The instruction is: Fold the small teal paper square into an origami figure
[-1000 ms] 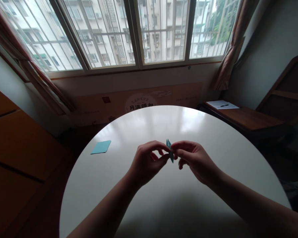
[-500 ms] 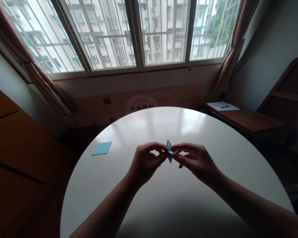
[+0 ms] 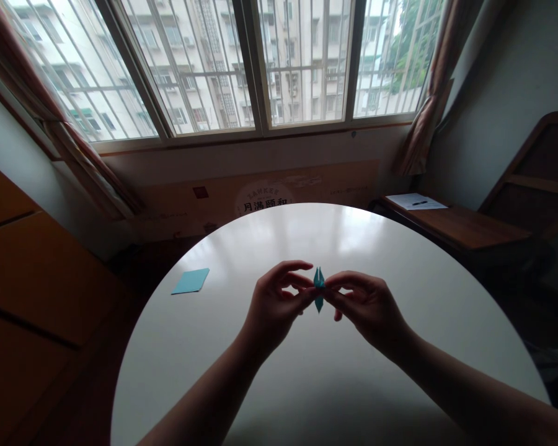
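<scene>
A small folded piece of teal origami paper [image 3: 318, 279] is held between my two hands above the white table. Two narrow points stick up at its far end, with a split between them, and one point shows at the near end. My left hand [image 3: 279, 294] pinches its left side with the thumb and a finger, while the index finger is raised off the paper. On the other side, my right hand [image 3: 365, 297] pinches the paper between thumb and index finger. The fingertips hide the middle of the folds.
On the left of the round white table [image 3: 242, 248] lies a stack of teal square paper [image 3: 190, 281]. Beyond its right edge stands a wooden chair or bench [image 3: 483, 228] with a white sheet [image 3: 400, 201] and a pen [image 3: 419, 203] on it. Barred windows [image 3: 302, 62] are behind.
My left index finger has lifted off the paper. The folded paper has turned slightly, so its two far points now stand more apart. The paper stack has not moved.
</scene>
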The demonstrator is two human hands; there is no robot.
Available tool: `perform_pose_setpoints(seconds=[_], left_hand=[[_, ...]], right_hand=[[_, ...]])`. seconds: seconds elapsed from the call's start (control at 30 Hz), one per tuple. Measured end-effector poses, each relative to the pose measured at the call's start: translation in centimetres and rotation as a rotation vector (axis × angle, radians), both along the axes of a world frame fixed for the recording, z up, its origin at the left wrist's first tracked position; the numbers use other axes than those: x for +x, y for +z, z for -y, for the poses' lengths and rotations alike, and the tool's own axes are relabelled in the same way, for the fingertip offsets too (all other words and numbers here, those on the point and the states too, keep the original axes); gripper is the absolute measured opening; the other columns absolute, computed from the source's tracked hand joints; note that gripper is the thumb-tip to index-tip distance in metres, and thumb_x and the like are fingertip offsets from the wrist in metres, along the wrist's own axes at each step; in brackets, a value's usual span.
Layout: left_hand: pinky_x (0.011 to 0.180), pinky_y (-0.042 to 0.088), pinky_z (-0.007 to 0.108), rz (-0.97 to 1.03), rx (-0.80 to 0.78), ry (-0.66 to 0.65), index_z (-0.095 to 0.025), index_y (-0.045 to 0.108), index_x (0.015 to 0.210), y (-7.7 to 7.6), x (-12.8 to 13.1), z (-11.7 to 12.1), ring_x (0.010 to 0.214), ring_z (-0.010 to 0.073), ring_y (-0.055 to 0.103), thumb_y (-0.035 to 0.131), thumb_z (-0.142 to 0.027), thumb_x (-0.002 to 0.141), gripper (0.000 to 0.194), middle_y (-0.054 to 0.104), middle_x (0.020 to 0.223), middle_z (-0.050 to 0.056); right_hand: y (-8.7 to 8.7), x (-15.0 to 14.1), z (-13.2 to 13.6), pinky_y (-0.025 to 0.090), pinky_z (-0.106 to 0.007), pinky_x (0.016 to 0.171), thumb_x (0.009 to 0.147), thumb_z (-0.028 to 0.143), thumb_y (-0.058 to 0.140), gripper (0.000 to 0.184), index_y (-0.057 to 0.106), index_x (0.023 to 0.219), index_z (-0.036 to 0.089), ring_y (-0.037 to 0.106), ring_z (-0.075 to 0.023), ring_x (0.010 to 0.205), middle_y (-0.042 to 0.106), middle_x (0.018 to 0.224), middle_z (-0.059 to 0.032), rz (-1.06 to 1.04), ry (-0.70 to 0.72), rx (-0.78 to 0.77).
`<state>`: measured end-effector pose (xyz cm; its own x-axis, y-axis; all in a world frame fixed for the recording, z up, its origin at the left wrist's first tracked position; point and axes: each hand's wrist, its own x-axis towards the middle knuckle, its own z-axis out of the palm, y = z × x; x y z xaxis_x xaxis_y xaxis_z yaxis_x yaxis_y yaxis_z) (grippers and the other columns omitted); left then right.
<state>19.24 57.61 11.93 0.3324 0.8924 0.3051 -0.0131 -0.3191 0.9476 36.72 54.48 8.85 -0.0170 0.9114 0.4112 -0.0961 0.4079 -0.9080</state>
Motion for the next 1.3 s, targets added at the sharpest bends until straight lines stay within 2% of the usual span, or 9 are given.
perform_pose_setpoints(seconds=[0.2, 0.37, 0.5, 0.63, 0.9, 1.1, 1.2, 1.3], left_hand=[[0.047, 0.048, 0.02, 0.006, -0.04, -0.007, -0.016, 0.071, 0.104, 0.0, 0.0, 0.0, 0.055, 0.0125, 0.06, 0.085, -0.035, 0.072, 0.04, 0.071, 0.071, 0.003], [0.047, 0.047, 0.019, -0.006, -0.055, -0.02, -0.016, 0.071, 0.102, 0.1, -0.1, -0.2, 0.058, 0.0135, 0.062, 0.085, -0.033, 0.073, 0.037, 0.072, 0.073, 0.004], [0.047, 0.049, 0.019, -0.021, -0.103, -0.066, -0.015, 0.072, 0.098, -0.3, 0.0, -0.4, 0.072, 0.0183, 0.067, 0.083, -0.033, 0.075, 0.031, 0.075, 0.083, 0.008], [0.043, 0.046, 0.017, -0.084, -0.099, -0.095, -0.013, 0.075, 0.086, -0.5, 0.1, -0.6, 0.061, 0.0131, 0.059, 0.079, -0.035, 0.079, 0.023, 0.07, 0.074, 0.006], [0.043, 0.045, 0.017, -0.099, -0.129, -0.059, -0.012, 0.074, 0.085, -0.5, 0.1, -0.6, 0.056, 0.0106, 0.053, 0.078, -0.04, 0.079, 0.029, 0.063, 0.069, 0.002], [0.038, 0.043, 0.018, -0.063, -0.134, 0.076, -0.013, 0.067, 0.075, -1.0, 0.4, -0.6, 0.053, 0.0107, 0.05, 0.081, -0.042, 0.072, 0.033, 0.06, 0.064, 0.001], [0.036, 0.042, 0.018, -0.084, -0.138, 0.04, -0.011, 0.071, 0.082, -1.0, 0.6, -0.4, 0.051, 0.0105, 0.049, 0.075, -0.042, 0.077, 0.031, 0.058, 0.063, 0.001], [0.037, 0.043, 0.018, -0.082, -0.158, -0.028, -0.01, 0.074, 0.09, -0.9, 0.7, -0.3, 0.054, 0.0118, 0.049, 0.071, -0.04, 0.08, 0.032, 0.057, 0.063, 0.002]], right_hand=[[-0.3, 0.2, -0.3, 0.056, -0.025, 0.048, 0.079, 0.034, 0.082, 0.03, 0.071, 0.104, 0.022, 0.068, -0.0198, 0.073, 0.072, 0.083, -0.0047, -0.02, 0.02, -0.082], [-0.2, 0.3, -0.3, 0.054, -0.025, 0.045, 0.082, 0.04, 0.077, 0.025, 0.077, 0.095, 0.018, 0.065, -0.0194, 0.071, 0.071, 0.081, -0.0067, 0.041, 0.041, -0.09], [-0.1, 0.3, -0.2, 0.053, -0.023, 0.044, 0.083, 0.038, 0.077, 0.023, 0.078, 0.095, 0.018, 0.063, -0.0179, 0.068, 0.07, 0.078, -0.0057, 0.045, 0.003, -0.087], [-0.4, 0.2, -0.4, 0.052, -0.022, 0.043, 0.083, 0.034, 0.077, 0.019, 0.078, 0.095, 0.019, 0.06, -0.0152, 0.063, 0.067, 0.073, -0.003, 0.05, -0.023, -0.089], [-0.8, 0.2, -0.7, 0.053, -0.021, 0.045, 0.079, 0.028, 0.081, 0.019, 0.079, 0.096, 0.02, 0.062, -0.0159, 0.069, 0.072, 0.085, -0.0054, -0.001, 0.027, -0.124], [-0.9, 0.0, -0.9, 0.054, -0.021, 0.046, 0.074, 0.029, 0.085, 0.015, 0.078, 0.085, 0.021, 0.064, -0.02, 0.081, 0.071, 0.089, -0.0062, -0.059, 0.037, -0.117], [-0.8, -0.2, -0.9, 0.055, -0.021, 0.049, 0.072, 0.028, 0.086, 0.015, 0.077, 0.082, 0.022, 0.066, -0.0209, 0.085, 0.071, 0.094, -0.0055, -0.077, 0.042, -0.111], [-0.8, -0.1, -0.9, 0.055, -0.023, 0.051, 0.072, 0.028, 0.086, 0.016, 0.076, 0.082, 0.022, 0.066, -0.0205, 0.082, 0.071, 0.088, -0.0045, -0.064, 0.025, -0.105]])
